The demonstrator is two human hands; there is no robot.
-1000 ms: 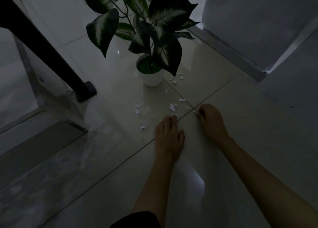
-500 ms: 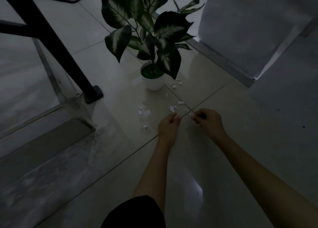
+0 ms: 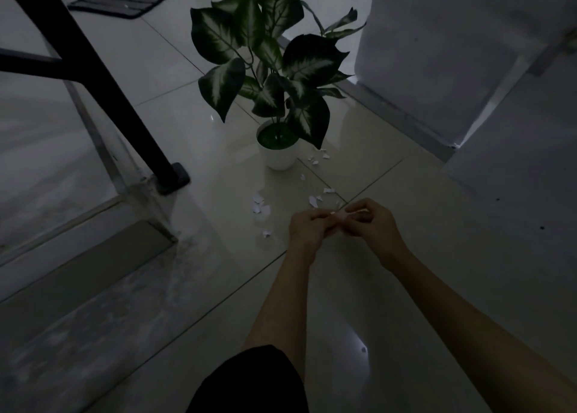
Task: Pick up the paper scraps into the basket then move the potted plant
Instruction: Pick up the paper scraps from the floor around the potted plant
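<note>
Head view, left hand and right hand touching, each grip pinching one paper scrap, potted plant beyond.

Pretty dim and grainy overall, small glare spot on the glossy floor tiles at 6 o'clock, edges bend, wide-angle style.

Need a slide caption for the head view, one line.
Left hand and right hand pinch a paper scrap above the tiled floor; more scraps lie before the potted plant.
</note>
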